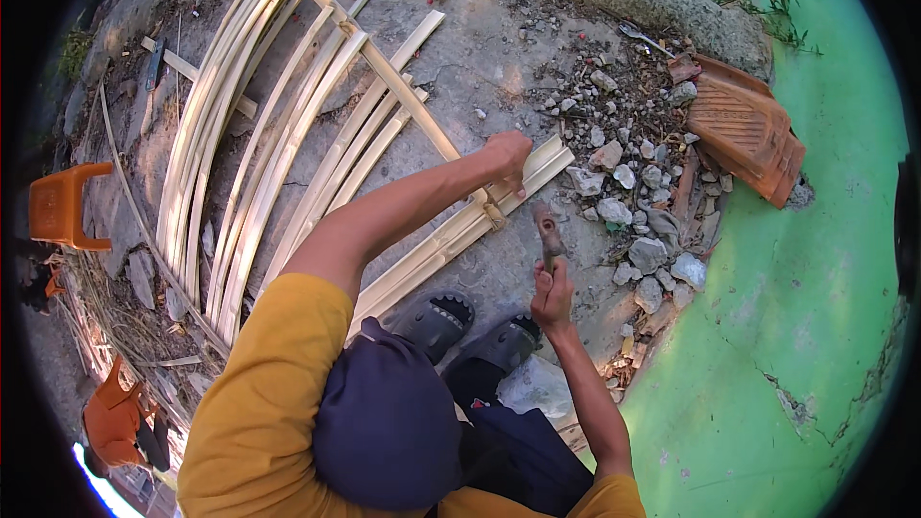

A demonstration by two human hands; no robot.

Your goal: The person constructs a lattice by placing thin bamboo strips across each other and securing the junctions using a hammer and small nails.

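Note:
My left hand (508, 155) is closed, fingertips pointing down at the right-hand end of some split bamboo strips (422, 270). Whatever it pinches, if anything, is too small to make out. A hammer (550, 242) with a worn metal head is gripped by its handle in my right hand (552, 297). The hammer head is just right of the strip ends, apart from my left fingers. Under my left hand, a bamboo crosspiece (411, 96) runs from the upper left down to these strips, crossing several others.
More long bamboo strips (201, 149) fan out at the left. Broken stones (648, 254) and a cracked orange plastic piece (739, 125) lie at the right, beside green-painted ground (796, 297). Orange chairs (69, 206) and a person in orange (117, 422) are at far left. My dark clogs (436, 324) stand close to the strips.

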